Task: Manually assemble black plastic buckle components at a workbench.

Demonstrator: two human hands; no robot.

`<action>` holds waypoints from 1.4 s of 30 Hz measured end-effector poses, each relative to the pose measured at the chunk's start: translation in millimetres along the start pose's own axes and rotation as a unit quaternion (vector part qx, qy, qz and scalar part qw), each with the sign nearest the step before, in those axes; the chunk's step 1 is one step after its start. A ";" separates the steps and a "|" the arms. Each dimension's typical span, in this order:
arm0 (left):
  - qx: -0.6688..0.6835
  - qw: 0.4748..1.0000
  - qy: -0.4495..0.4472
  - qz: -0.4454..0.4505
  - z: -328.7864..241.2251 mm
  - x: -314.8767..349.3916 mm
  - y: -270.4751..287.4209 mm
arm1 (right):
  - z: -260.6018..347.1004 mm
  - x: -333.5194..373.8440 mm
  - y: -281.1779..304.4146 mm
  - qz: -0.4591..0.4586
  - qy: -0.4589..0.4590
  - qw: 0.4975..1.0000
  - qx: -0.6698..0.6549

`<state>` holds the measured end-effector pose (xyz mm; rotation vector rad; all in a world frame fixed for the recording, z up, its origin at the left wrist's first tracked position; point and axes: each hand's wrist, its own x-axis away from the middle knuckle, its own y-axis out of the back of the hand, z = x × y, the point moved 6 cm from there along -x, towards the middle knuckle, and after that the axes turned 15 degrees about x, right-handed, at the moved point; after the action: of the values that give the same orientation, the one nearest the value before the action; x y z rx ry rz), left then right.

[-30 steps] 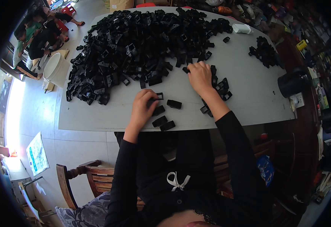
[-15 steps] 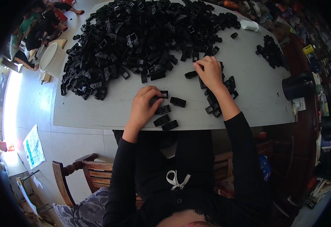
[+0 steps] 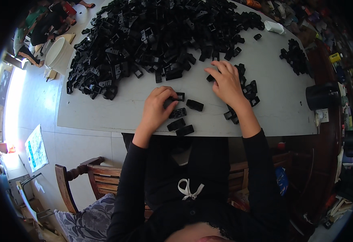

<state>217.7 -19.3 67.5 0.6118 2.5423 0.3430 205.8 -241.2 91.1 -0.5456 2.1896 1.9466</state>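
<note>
My left hand (image 3: 157,108) is curled near the front of the table, its fingers and thumb closed about one end of a small black plastic part (image 3: 180,97) with a rectangular opening. Several similar black pieces lie just beside it, among them a single block (image 3: 194,105) to its right. My right hand (image 3: 228,85) hovers with fingers spread and nothing visibly in its grasp. Under its index finger and thumb lies another black part (image 3: 210,78). A loose row of black parts (image 3: 250,88) runs alongside and partly beneath the right hand and wrist.
A big heap of black plastic parts (image 3: 144,40) covers the far side of the grey table (image 3: 281,109). On the right are a smaller pile (image 3: 295,58), a white packet (image 3: 274,27) and a black cylindrical object (image 3: 319,97). A white bucket (image 3: 58,54) stands at far left, near people.
My right hand has loosened from a bunched pose, and its fingers now spread toward the lone black part. My left hand keeps its grip. The whole view has shifted slightly.
</note>
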 end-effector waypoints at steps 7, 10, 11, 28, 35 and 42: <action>0.009 0.999 0.047 -0.009 6.6 4.4 0.5 | 51.0 -2.5 25.1 -0.014 0.070 0.983 -0.168; 0.024 0.998 0.046 -0.021 7.4 4.4 0.8 | 81.9 -3.9 29.6 -0.004 0.067 0.973 -0.221; 0.029 0.999 0.031 -0.029 5.4 3.7 1.0 | 87.0 -3.9 30.8 -0.029 0.077 0.974 -0.212; -0.003 1.000 -0.002 0.002 -3.4 8.6 1.5 | 73.2 22.4 1.4 -0.056 0.061 0.975 -0.207; 0.063 0.990 0.089 -0.086 6.9 8.0 20.7 | -9.1 -48.3 -26.9 -0.082 -0.208 0.951 -0.215; -0.249 0.941 0.061 -0.220 21.9 -17.7 33.8 | 29.9 -62.4 -32.0 -0.072 -0.144 0.983 -0.093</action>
<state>254.9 4.2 67.9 -0.1718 2.4677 0.8397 271.5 -204.5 79.6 -0.4045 1.7591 2.0188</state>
